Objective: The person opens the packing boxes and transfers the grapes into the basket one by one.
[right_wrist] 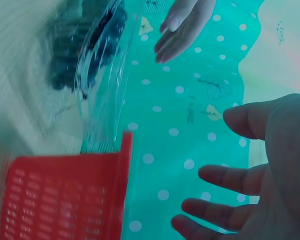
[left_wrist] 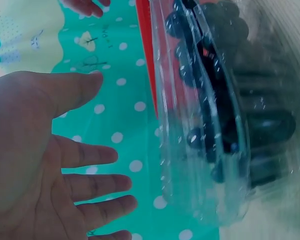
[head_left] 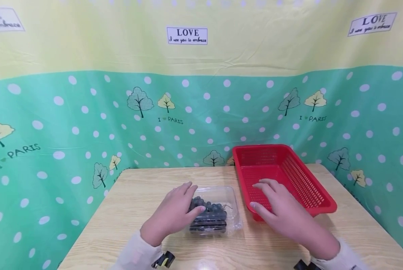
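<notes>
I'm seeing the left hand [head_left: 174, 210] hovering at the nine o'clock side of a clear plastic box [head_left: 231, 217], its fingers spreading loosely and gripping nothing. In the left wrist view, daylight is showing between that hand and the plastic. The right hand [head_left: 282, 210] is also hanging relaxed and unfolded, its fingers clear of everything, near the six o'clock end of a red basket [head_left: 260, 174]. I'm judging that this loose, lifted posture is keeping the palms free to approach either thing.

The box is sitting between the hands, lower centre for me, toward six o'clock, probably for easy reach. It is holding dark grapes [head_left: 208, 215], its walls likely keeping loose fruit from rolling. A lid seems to be covering them; I'm not managing to tell whether it is fastened.

The basket is standing at the box's two o'clock, its mouth facing up, presumably leaving the near space for the box. Both are resting on a wood-grain table [head_left: 137, 195]. Beyond, toward twelve o'clock, a patterned cloth [head_left: 221, 101] is hanging, perhaps for screening off the surroundings.
</notes>
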Demonstrator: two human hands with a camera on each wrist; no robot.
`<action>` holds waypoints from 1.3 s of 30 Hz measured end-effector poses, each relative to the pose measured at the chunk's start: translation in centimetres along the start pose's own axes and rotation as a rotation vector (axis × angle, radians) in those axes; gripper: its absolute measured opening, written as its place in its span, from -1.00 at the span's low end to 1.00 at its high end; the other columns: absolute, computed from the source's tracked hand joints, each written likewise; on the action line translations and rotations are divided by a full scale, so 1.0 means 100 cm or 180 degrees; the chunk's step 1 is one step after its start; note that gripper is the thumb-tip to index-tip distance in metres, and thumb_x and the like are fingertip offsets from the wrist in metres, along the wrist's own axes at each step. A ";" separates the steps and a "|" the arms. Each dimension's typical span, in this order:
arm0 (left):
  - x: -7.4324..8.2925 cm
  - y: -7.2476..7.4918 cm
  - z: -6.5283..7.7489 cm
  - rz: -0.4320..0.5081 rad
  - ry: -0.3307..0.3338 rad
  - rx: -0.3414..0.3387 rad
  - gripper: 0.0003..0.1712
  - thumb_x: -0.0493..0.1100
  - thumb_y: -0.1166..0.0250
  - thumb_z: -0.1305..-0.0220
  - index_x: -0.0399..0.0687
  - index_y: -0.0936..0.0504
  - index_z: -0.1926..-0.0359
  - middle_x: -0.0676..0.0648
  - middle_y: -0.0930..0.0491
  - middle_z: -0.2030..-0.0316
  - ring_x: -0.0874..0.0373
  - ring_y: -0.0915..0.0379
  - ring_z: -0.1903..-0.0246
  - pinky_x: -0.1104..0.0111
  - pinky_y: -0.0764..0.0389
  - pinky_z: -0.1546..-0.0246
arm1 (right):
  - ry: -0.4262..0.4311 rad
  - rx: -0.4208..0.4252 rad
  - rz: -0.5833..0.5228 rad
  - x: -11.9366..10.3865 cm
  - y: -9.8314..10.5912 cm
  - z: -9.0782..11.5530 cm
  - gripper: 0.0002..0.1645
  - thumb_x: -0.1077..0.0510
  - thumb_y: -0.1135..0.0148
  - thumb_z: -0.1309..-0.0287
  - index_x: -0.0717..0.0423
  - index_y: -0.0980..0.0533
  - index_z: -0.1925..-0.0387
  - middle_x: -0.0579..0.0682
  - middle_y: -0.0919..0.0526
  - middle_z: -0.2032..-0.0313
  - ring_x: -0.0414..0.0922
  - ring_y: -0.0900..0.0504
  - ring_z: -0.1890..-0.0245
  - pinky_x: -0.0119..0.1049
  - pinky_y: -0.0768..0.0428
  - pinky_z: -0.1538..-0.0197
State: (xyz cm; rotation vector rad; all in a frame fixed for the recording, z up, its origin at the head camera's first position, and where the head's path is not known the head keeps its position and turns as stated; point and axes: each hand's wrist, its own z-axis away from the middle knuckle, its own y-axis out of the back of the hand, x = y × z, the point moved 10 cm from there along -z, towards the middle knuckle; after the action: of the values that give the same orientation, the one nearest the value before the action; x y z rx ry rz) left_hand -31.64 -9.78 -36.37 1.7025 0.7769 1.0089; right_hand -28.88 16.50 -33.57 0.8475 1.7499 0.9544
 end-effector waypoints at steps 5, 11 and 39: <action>0.004 -0.006 0.001 0.0052 -0.0027 0.0002 -0.14 0.31 -0.21 -0.43 -0.13 -0.34 -0.51 -0.29 -0.27 -0.51 -0.27 -0.22 -0.49 -0.17 -0.23 -0.47 | 0.0152 0.0140 -0.0031 -0.012 -0.002 0.007 -0.26 -0.25 -0.55 -0.04 -0.21 -0.52 -0.24 -0.15 -0.51 -0.20 -0.11 -0.48 -0.20 -0.07 -0.73 -0.03; 0.011 -0.010 -0.001 0.0086 -0.0069 -0.0023 -0.18 0.28 -0.23 -0.43 -0.09 -0.36 -0.49 -0.27 -0.30 -0.50 -0.26 -0.23 -0.48 -0.16 -0.24 -0.46 | 0.0181 0.0104 -0.0103 -0.023 -0.007 0.014 -0.47 -0.21 -0.54 -0.09 -0.32 -0.58 -0.09 -0.28 -0.56 -0.01 -0.27 -0.51 -0.04 -0.30 -0.70 0.02; 0.040 -0.025 -0.010 -0.0066 -0.0470 0.0215 -0.34 0.19 -0.32 -0.37 -0.06 -0.54 -0.34 -0.19 -0.48 -0.38 -0.14 -0.40 -0.39 -0.08 -0.37 -0.40 | 0.0449 -0.1236 -0.2272 -0.014 -0.106 0.029 -0.82 0.07 -0.26 -0.42 0.03 -0.70 0.26 -0.10 -0.73 0.38 -0.28 -0.67 0.39 -0.31 -0.70 0.30</action>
State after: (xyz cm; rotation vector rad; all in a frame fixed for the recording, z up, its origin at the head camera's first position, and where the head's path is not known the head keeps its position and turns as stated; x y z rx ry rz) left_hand -30.84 -5.11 -37.47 1.8009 0.7379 0.8406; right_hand -27.05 11.13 -43.09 -0.1074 1.7115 0.8237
